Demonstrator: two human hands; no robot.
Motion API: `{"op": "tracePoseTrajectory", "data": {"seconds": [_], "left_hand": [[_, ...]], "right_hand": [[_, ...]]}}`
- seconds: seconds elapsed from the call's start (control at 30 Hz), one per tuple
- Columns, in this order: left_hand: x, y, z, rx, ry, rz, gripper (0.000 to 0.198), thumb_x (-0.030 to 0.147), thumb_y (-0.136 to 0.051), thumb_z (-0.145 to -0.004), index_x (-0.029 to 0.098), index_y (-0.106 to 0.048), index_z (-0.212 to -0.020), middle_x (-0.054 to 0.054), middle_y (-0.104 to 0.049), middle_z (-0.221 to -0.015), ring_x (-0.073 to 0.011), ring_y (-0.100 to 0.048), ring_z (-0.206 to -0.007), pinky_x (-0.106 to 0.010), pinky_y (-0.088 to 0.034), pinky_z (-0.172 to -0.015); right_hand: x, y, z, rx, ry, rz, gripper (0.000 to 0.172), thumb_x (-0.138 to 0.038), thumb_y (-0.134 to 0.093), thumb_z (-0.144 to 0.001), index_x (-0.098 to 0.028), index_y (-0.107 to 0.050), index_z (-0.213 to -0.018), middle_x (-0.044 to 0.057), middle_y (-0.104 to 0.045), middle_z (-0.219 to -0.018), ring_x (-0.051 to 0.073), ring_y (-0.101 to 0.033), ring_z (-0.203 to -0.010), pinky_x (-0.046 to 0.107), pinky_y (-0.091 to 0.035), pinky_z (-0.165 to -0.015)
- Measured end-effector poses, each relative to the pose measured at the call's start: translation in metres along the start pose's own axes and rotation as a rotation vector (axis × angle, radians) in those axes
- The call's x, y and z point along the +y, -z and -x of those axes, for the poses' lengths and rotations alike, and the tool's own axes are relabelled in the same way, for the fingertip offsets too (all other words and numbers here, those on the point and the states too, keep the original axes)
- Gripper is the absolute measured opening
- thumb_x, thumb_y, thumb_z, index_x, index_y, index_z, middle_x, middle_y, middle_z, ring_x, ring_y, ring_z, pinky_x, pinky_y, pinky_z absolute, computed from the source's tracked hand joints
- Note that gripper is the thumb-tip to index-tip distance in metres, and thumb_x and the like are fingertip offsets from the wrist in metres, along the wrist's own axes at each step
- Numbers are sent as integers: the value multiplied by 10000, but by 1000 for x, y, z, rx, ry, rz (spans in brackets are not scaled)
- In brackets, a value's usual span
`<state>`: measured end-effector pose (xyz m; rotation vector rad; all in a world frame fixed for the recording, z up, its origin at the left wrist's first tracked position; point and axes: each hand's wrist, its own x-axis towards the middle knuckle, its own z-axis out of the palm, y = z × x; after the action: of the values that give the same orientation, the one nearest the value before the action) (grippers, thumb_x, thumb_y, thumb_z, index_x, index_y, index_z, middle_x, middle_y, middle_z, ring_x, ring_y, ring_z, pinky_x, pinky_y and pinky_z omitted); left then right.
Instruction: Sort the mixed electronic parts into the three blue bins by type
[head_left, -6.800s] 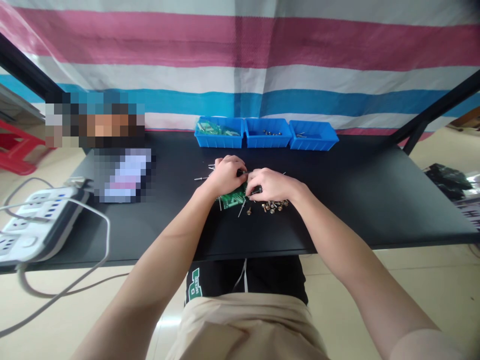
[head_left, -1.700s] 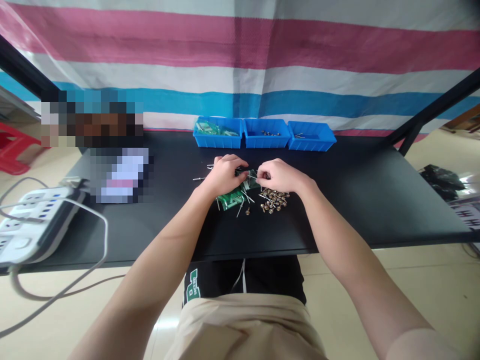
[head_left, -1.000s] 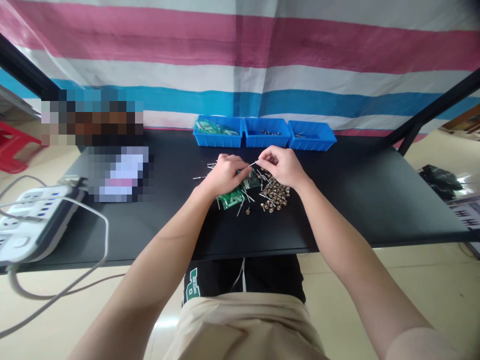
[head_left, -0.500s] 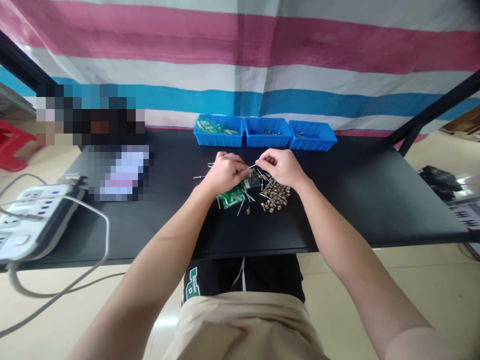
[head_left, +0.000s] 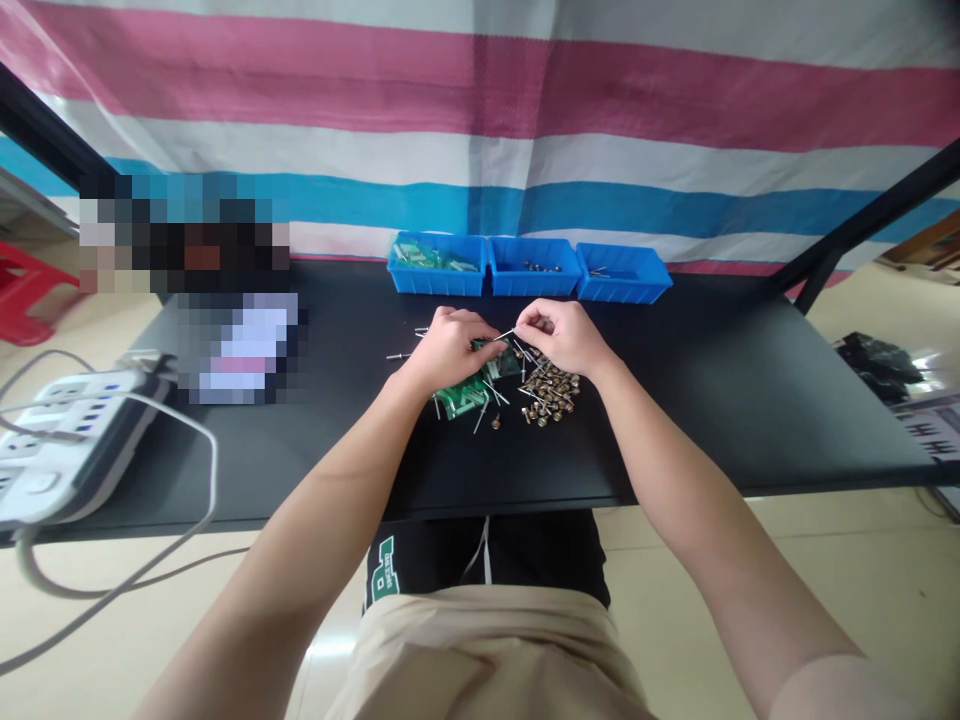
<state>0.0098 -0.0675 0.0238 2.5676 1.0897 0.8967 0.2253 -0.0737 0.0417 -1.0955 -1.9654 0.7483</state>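
A thin silver blind rivet (head_left: pixel 505 334) spans the gap between my two hands. The fingertips of my right hand (head_left: pixel 564 332) pinch its right end. My left hand (head_left: pixel 454 343) is closed, its thumb and forefinger at the rivet's left end; the other fingers are partly hidden. Small green plastic packets (head_left: pixel 463 396) lie below my left hand, partly covered by it. Loose silver rivets (head_left: pixel 481 416) are scattered over and around them. Under my right hand is a pile of brass-coloured bolts (head_left: pixel 553 392), with one single bolt (head_left: pixel 496 422) lying apart.
Three blue bins stand at the back: the left bin (head_left: pixel 437 282) holds green packets, the middle bin (head_left: pixel 532 284) bolts, the right bin (head_left: pixel 622 290) a few rivets. A power strip (head_left: pixel 71 440) with cables sits on the black table (head_left: pixel 720 400) at the left, near a blurred-out item.
Both hands stay almost in place, with the rivet still between them. The whole view has shifted very slightly.
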Motion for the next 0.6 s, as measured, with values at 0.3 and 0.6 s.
{"op": "tracePoseTrajectory", "data": {"seconds": [0.3,0.6], "left_hand": [[2,1,-2,-35,44,-29,228,300,-522,-934,184,-714,-891,-71,-761,-912,-237,-688,-894,-408,-437,-880],[2,0,-2,-16,99,-24,162,299,-557,-921,187,-673,-899,-54,-734,-888,-222,-678,-887,-399,-426,-923]], "right_hand": [[4,2,0,-27,-21,44,198,-351,-645,-843,-170,-725,-833,44,-720,-763,155,-595,-655,299,-442,-625],[10,2,-1,-2,3,9,164,-337,-693,-804,-174,-709,-811,43,-718,-750,160,-623,-663,306,-489,-649]]}}
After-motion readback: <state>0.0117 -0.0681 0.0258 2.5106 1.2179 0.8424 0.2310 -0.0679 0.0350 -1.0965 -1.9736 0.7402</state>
